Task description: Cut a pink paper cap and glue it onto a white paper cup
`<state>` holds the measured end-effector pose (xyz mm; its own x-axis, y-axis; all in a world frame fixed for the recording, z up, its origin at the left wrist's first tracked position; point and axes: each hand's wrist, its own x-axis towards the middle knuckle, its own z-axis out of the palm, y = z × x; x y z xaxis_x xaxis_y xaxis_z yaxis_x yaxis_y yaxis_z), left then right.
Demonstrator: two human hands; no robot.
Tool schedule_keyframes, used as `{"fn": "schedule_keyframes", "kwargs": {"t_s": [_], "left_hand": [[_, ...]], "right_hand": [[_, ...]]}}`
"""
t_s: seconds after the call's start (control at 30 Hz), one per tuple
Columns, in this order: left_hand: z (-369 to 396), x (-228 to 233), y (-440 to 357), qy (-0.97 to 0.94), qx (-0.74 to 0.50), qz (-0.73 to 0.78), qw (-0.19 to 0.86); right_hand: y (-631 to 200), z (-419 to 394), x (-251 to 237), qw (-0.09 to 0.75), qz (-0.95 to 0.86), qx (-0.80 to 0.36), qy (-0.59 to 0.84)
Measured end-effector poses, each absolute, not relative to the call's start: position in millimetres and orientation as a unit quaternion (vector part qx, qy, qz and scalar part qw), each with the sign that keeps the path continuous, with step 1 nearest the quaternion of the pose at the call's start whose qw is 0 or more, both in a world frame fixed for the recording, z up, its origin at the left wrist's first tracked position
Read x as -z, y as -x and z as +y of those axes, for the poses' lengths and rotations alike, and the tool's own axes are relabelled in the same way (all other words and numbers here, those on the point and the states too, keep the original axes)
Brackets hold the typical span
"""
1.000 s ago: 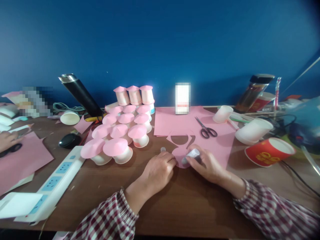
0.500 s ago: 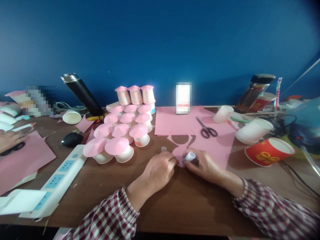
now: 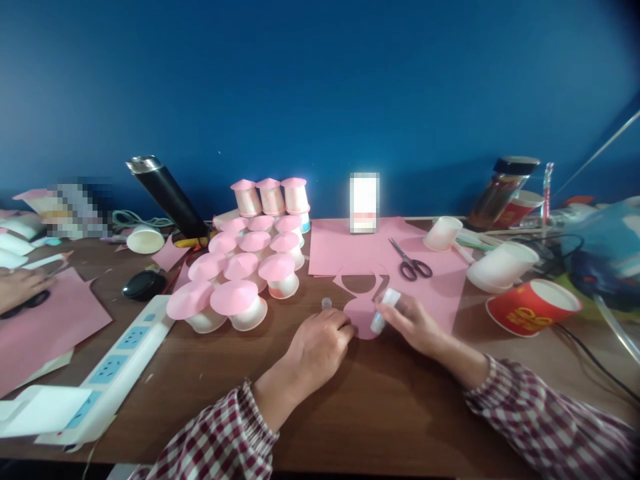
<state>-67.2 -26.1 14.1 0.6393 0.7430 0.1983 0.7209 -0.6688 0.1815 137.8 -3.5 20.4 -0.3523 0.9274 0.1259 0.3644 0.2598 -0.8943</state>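
A round piece of pink paper (image 3: 361, 313) lies on the table in front of me. My left hand (image 3: 323, 343) has its fingers curled together at the paper's left edge, pinning it down. In my right hand (image 3: 413, 325) is a white glue stick (image 3: 385, 312), tilted, its lower end at the right part of the paper. A small clear cap (image 3: 327, 303) stands just beyond my left fingers. Black-handled scissors (image 3: 411, 261) rest on the pink sheets (image 3: 440, 293) behind my right hand.
Several paper cups with pink cone tops (image 3: 235, 297) stand in rows at left. A power strip (image 3: 113, 370) and black mouse (image 3: 144, 285) lie further left. A red cup (image 3: 530, 310) and white cups (image 3: 503, 267) are at right. Another person's hand (image 3: 23, 288) is at far left.
My right hand has swung the glue stick from pointing toward me to a more upright slant, showing more of its length. My left hand stays at the paper. The view has shifted slightly.
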Motion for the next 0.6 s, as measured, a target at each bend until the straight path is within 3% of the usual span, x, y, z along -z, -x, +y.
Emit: {"fn": "schedule_keyframes", "kwargs": {"t_s": [0.17, 0.47, 0.6], "left_hand": [[-25.5, -14.1, 67.4, -0.905, -0.127, 0.404, 0.042], [-26.5, -15.0, 67.5, -0.902, -0.132, 0.407, 0.050], [-26.3, -13.8, 67.9, -0.900, -0.132, 0.412, 0.058]], "right_hand": [[-138.3, -4.0, -20.0, 0.374, -0.698, -0.413, 0.450], [-133.4, -9.7, -15.8, 0.263, -0.790, -0.332, 0.444], [-135.5, -7.4, -19.7, 0.309, -0.727, -0.416, 0.452]]}}
